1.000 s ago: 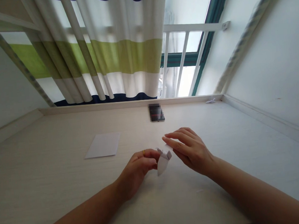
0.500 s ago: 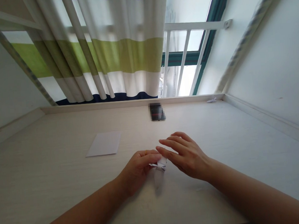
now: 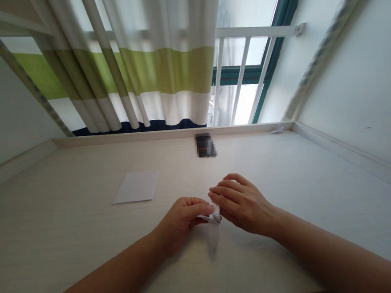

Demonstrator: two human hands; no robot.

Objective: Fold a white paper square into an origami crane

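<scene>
Paper [image 3: 214, 239], creased into a narrow form and seemingly unfinished, is pinched by the left hand [image 3: 182, 219] over the table [image 3: 71, 244], the right hand [image 3: 244, 203] curled at its right side, grip impossible to tell, while a sheet [image 3: 136, 187] farther left lies flat, apparently unworked

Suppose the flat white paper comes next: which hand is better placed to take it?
Left, I'd judge: the left hand is nearer the flat white paper, with the right hand farther over. The left does pinch the folded paper, though, so it would need freeing first.
</scene>
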